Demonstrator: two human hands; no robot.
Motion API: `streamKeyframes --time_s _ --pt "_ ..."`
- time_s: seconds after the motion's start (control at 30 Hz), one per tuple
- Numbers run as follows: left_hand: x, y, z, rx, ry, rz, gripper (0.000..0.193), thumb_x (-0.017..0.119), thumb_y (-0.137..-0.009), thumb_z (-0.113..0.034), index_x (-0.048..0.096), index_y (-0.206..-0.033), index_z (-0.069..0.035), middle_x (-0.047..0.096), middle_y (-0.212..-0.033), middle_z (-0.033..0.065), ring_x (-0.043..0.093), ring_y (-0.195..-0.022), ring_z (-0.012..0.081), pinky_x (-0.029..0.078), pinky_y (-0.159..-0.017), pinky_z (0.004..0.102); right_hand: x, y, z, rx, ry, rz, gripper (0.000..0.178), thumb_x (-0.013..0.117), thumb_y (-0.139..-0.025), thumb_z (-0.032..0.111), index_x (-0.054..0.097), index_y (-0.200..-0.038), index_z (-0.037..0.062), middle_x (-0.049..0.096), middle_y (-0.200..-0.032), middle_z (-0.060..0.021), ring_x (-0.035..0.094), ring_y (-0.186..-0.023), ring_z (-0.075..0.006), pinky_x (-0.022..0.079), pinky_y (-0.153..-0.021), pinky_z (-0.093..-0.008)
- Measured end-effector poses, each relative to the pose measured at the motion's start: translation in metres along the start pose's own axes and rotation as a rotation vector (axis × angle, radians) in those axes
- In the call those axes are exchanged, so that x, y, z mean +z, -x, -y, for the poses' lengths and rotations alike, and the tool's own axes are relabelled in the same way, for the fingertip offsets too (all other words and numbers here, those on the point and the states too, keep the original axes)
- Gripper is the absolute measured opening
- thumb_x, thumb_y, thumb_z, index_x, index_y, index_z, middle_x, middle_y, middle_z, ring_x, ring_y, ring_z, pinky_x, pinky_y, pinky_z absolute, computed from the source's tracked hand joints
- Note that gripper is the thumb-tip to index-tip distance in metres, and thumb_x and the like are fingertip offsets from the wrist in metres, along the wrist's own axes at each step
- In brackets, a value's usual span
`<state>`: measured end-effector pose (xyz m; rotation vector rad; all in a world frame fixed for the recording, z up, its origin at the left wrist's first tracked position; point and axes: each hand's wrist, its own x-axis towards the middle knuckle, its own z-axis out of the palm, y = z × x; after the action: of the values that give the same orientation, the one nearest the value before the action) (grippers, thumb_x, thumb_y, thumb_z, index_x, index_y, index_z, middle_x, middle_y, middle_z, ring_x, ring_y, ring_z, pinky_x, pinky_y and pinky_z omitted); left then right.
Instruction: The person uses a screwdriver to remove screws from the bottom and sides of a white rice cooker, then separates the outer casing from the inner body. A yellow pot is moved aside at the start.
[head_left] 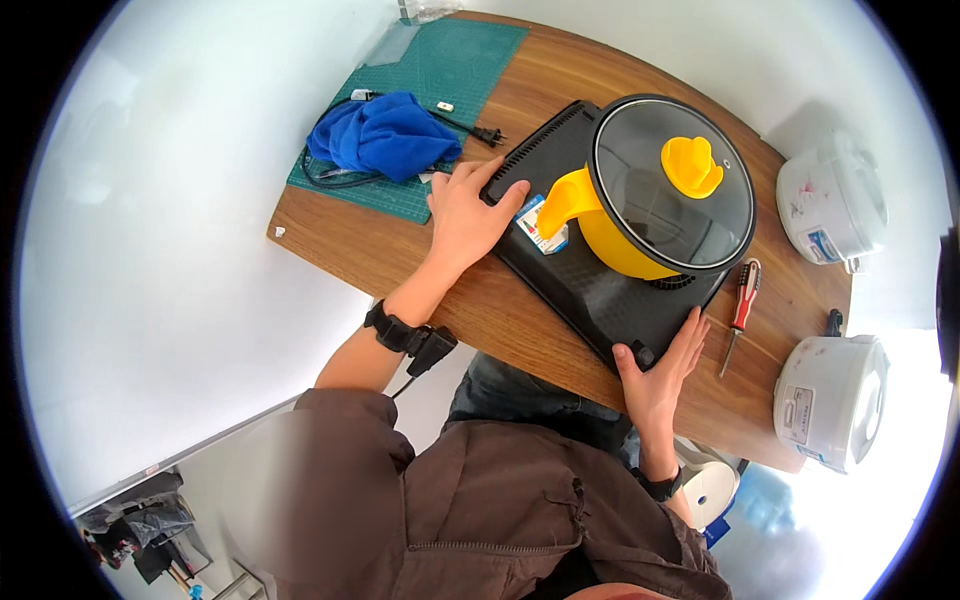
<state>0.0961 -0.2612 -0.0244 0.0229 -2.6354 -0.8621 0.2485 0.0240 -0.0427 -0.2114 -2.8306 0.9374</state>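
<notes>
A flat black appliance [600, 300], which looks like an induction cooker lying underside up, rests on the wooden table. Vent slots and a round foot show on it. On top stands a yellow pot [622, 243] with a clear glass lid [640, 200], a yellow knob [691, 167] and a yellow handle [566, 203] pointing left. My left hand [472, 213] holds the cooker's left corner, thumb bent over the edge near a white and blue label [541, 226]. At the near right corner, my right hand [657, 380] grips the side, thumb beside the round foot. Undersides of both grips are hidden.
On the green cutting mat [470, 60] lie a blue cloth [382, 138] and a black power cord with its plug [488, 136]. A red-handled screwdriver [745, 295] lies right of the cooker. Two white rice cookers, one far [825, 200] and one near [825, 400], stand at the right edge.
</notes>
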Motion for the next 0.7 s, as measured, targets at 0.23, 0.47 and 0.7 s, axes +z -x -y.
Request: streamKeyframes --time_s 0.23,0.47,0.7 --pt "0.004 0.000 -0.006 -0.148 0.153 -0.039 0.045 0.076 -0.090 -0.035 0.075 -0.126 -0.007 0.070 -0.124 0.0107 0.057 -0.111 0.0303 0.044 -0.101 0.0383 0.002 -0.004 0.016 0.093 -0.159 -0.078 0.116 0.088 -0.079 0.032 0.015 -0.165 0.0097 0.008 -0.169 -0.0303 0.008 -0.157 -0.0465 0.013 -0.126 -0.0552" --pt "-0.008 -0.002 -0.012 -0.165 0.306 -0.012 0.049 0.080 -0.082 -0.034 0.076 -0.123 -0.007 0.069 -0.120 0.0144 0.069 -0.107 0.0285 0.053 -0.093 0.0364 -0.001 -0.007 0.018 0.087 -0.310 -0.165 0.098 0.080 -0.079 0.017 0.030 -0.163 0.0141 0.016 -0.168 -0.0279 0.019 -0.156 -0.0435 0.022 -0.124 -0.0513" --pt "-0.012 -0.001 -0.003 -0.177 0.407 0.026 0.046 0.079 -0.086 -0.022 0.073 -0.127 -0.002 0.068 -0.119 0.0126 0.065 -0.108 0.0213 0.049 -0.095 0.0304 -0.004 -0.015 0.023 0.053 -0.339 -0.194 0.093 0.077 -0.076 0.012 0.038 -0.160 0.0144 0.024 -0.166 -0.0268 0.025 -0.154 -0.0409 0.025 -0.123 -0.0478"
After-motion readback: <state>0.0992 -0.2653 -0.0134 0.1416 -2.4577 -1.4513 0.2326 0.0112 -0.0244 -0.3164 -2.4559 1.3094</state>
